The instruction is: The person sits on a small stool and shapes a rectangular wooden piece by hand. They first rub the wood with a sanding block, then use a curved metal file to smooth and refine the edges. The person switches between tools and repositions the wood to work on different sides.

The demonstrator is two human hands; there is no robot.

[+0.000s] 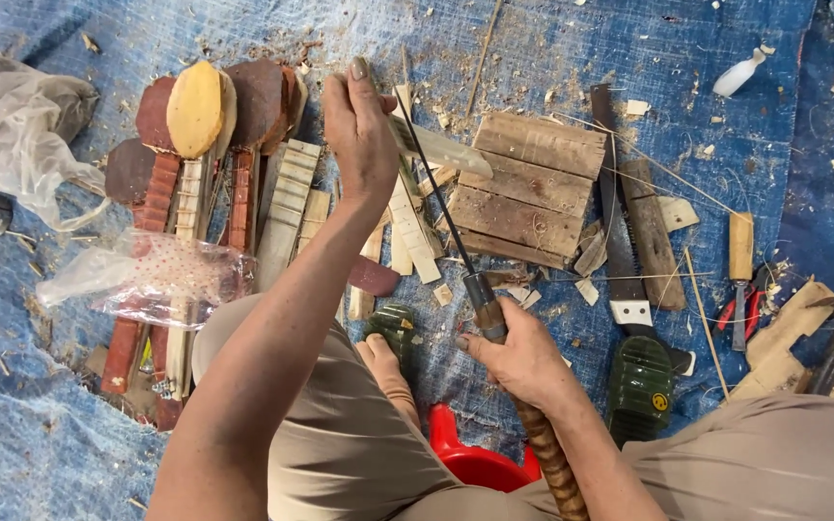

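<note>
Blue woven tarpaulin (629, 58) under everything, littered with shavings. One weathered slatted wooden board (528, 188) as work block. Left of it, a row of unfinished wooden instrument necks with oval heads (195, 145), roughly five, overlap makes the count unsure. One hand saw with dark blade (615, 222), one chisel with pale wooden handle (740, 260), one red-handled plier (740, 309), two green sandals (639, 381).

Left hand (359, 135) closed around a pale flat wood strip (436, 147), held upright above the board. Right hand (523, 357) fisted on the wrapped handle of a long thin-bladed knife (436, 188), blade touching the strip. Step looks like shaving the strip; it calls for a steady grip, with the edge kept off the fingers.
</note>
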